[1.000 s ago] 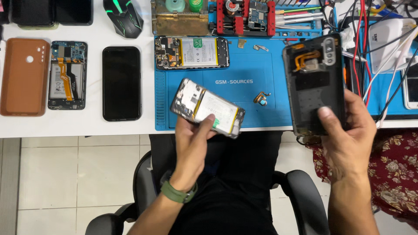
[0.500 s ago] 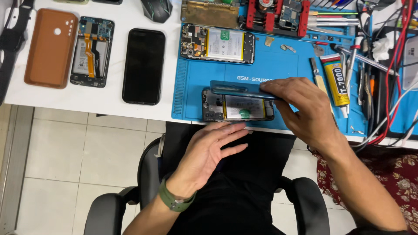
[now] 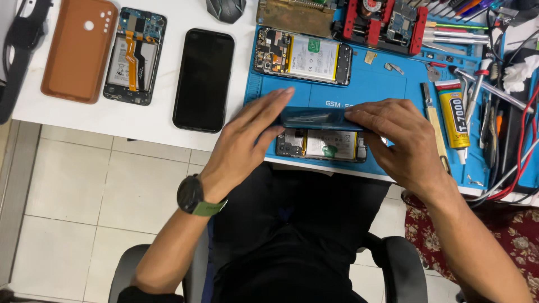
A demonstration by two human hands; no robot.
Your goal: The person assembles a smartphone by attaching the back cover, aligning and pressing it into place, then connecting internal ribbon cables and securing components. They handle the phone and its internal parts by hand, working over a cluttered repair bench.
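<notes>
In the head view, the left hand (image 3: 247, 143) and right hand (image 3: 401, 140) pinch a dark back cover (image 3: 320, 119) from either end, fingers extended along its edges, thumbs below. It is tilted over an opened phone (image 3: 321, 145) at the blue mat's (image 3: 382, 87) near edge. Three opened phones are visible in all, plus one black phone (image 3: 203, 79) face up and one brown case (image 3: 78, 49)
</notes>
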